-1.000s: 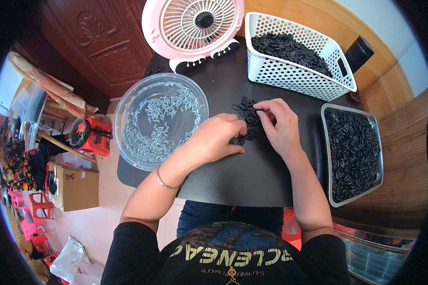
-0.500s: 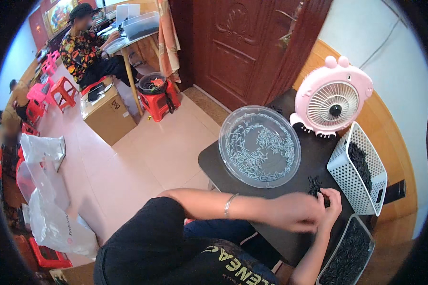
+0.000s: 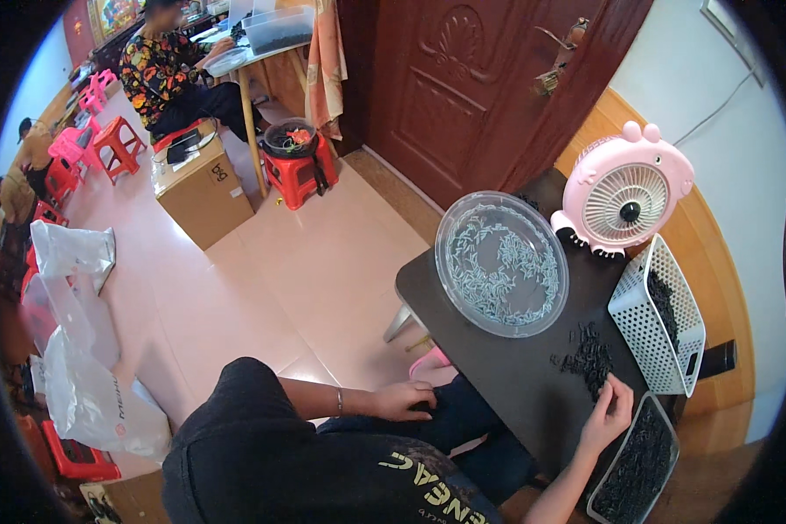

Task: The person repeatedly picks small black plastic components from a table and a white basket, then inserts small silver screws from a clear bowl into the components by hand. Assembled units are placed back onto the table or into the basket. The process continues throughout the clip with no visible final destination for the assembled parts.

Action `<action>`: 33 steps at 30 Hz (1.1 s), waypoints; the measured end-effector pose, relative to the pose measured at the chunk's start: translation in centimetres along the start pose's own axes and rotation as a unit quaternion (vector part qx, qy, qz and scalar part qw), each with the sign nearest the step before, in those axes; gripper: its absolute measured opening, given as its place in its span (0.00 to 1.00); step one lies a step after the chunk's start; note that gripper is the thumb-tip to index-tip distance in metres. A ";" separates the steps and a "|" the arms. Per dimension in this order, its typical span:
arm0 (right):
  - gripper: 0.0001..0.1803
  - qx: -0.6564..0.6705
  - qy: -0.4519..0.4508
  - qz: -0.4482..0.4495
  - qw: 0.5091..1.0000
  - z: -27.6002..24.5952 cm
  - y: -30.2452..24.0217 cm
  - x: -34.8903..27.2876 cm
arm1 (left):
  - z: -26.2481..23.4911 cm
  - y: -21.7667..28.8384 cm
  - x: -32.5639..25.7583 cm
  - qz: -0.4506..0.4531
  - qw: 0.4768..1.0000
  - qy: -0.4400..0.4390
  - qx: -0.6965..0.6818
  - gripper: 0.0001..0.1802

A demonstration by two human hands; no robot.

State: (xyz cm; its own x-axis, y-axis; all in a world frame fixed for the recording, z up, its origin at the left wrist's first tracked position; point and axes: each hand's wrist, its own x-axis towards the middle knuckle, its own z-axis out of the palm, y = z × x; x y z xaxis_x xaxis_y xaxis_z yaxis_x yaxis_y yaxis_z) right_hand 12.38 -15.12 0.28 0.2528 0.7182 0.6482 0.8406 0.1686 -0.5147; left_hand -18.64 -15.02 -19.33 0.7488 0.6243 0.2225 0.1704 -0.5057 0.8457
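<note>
Two hands were on the black bits a second ago, but now only my right hand (image 3: 606, 417) is there, fingers pinched on the pile (image 3: 588, 358) on the tabletop (image 3: 506, 384). My left hand (image 3: 403, 400) has dropped to my lap, loose and holding nothing. My head turned too, so sorting goes slower.
</note>
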 end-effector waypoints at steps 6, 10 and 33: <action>0.06 0.021 -0.010 0.047 0.999 -2.4 0.5 -6.4 | 3.1 1.0 2.1 0.056 0.997 0.029 0.053 0.14; 0.07 0.061 0.013 0.093 0.994 -3.4 1.2 -7.9 | 2.2 1.9 1.2 0.042 0.989 -0.085 0.117 0.15; 0.05 -0.057 0.050 -0.015 0.997 -3.9 -0.5 -9.5 | -22.1 -3.0 -6.3 -0.106 0.768 0.571 0.270 0.28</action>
State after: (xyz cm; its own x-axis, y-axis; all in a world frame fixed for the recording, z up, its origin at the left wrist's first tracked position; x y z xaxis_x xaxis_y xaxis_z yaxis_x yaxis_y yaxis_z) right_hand 11.44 -24.67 -3.40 0.2694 0.6420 0.7178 0.8955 0.1072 -0.4320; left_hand -37.99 -4.34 -12.54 -0.3293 0.6868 0.6479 0.6824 -0.3012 0.6660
